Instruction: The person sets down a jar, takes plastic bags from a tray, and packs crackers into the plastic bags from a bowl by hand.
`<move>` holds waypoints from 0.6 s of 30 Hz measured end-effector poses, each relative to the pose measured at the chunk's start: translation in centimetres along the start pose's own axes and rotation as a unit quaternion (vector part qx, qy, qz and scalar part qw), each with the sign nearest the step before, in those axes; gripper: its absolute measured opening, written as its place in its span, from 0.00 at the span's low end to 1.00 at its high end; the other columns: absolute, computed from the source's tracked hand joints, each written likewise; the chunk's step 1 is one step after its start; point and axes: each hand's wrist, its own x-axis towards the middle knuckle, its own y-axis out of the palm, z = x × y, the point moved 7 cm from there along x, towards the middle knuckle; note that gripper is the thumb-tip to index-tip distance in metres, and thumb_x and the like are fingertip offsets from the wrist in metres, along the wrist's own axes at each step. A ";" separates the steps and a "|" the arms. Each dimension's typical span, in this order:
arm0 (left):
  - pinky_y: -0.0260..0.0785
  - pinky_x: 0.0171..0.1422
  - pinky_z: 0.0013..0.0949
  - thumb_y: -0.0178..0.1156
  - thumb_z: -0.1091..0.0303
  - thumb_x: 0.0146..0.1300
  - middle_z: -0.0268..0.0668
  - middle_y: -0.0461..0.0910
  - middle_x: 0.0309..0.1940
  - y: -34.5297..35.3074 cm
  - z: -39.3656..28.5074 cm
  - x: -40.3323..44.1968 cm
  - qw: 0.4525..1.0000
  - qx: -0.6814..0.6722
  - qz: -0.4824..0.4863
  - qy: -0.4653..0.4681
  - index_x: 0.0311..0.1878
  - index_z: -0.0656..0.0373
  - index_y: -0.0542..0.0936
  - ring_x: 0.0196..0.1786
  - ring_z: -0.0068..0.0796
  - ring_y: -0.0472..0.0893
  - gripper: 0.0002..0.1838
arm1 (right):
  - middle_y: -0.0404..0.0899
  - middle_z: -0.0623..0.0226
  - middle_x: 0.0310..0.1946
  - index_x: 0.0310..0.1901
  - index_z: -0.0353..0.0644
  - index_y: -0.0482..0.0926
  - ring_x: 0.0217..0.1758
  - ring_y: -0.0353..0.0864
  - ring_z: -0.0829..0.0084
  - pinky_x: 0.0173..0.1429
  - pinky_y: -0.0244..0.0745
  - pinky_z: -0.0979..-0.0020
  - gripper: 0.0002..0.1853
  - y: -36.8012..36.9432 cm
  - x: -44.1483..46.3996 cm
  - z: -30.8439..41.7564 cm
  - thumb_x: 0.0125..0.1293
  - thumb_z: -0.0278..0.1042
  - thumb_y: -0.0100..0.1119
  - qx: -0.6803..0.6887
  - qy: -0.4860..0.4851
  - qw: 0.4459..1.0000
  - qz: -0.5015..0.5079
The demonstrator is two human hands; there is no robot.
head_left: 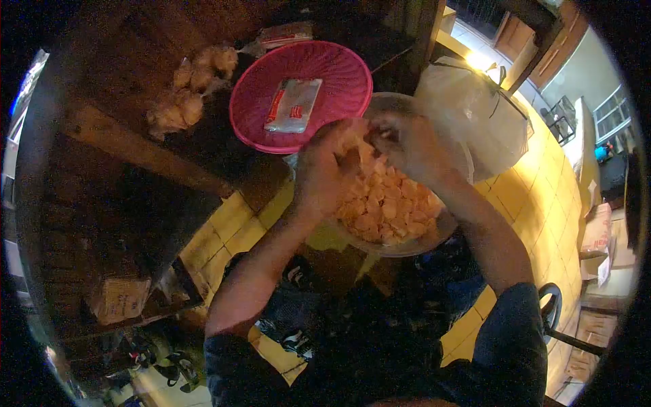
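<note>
The head view looks down on two bare hands over a clear basin point(388, 249) that holds a heap of thin, orange-toned chips point(393, 207). The left hand point(320, 166) is at the basin's far left side, its fingers curled inward; the right hand point(415, 146) is beside it, fingers bent down toward the same spot. Blur and dim light hide the fingertips, so I cannot tell whether either hand is closed on anything; some chips show in the space between them. Keeping both hands above the basin probably lets any dropped piece fall back onto the heap.

Just past the left hand, a round pink tray point(253, 112) carries a flat plastic packet point(293, 106) with red print. Lying face up on that broad surface, the packet seems placed to be within easy reach and off the yellow tiled floor point(229, 222). Filled clear bags point(182, 112) lie on dark wood left of the tray, apparently set aside from the basin. A large translucent sack point(468, 102) stands to the basin's right, near the right forearm, and its contents are too unclear to tell.
</note>
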 end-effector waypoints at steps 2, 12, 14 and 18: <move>0.73 0.47 0.37 0.58 0.77 0.54 0.49 0.76 0.49 -1.3 -0.7 0.5 0.999 -0.044 0.000 0.006 0.57 0.64 0.70 0.46 0.42 0.80 0.24 | 0.80 0.58 0.36 0.55 0.37 0.69 0.36 0.81 0.68 0.39 0.77 0.67 0.25 -1.1 -0.3 1.6 0.57 0.36 0.62 -0.029 -0.071 0.996 -0.055; 0.76 0.46 0.30 0.64 0.68 0.58 0.42 0.75 0.49 -3.0 -0.9 0.6 0.910 -0.348 0.033 -0.221 0.58 0.65 0.70 0.43 0.29 0.80 0.25 | 0.77 0.61 0.28 0.43 0.37 0.76 0.31 0.78 0.71 0.37 0.74 0.69 0.16 -0.4 -0.6 3.3 0.56 0.37 0.63 -0.021 -0.204 0.979 -0.007; 0.75 0.49 0.32 0.66 0.66 0.56 0.42 0.75 0.50 -3.2 -0.5 0.7 0.916 -0.332 0.014 -0.223 0.59 0.65 0.69 0.46 0.30 0.80 0.29 | 0.78 0.61 0.28 0.41 0.36 0.77 0.31 0.79 0.72 0.38 0.75 0.70 0.13 -1.2 -0.9 3.9 0.57 0.35 0.62 0.003 -0.205 0.979 0.000; 0.69 0.56 0.35 0.70 0.63 0.52 0.39 0.76 0.47 -2.6 -3.1 0.9 0.962 -0.274 -0.015 0.010 0.58 0.64 0.70 0.50 0.31 0.76 0.31 | 0.80 0.67 0.29 0.39 0.36 0.78 0.30 0.77 0.76 0.38 0.74 0.73 0.09 -1.6 -1.6 4.9 0.58 0.31 0.60 0.132 -0.226 0.965 -0.015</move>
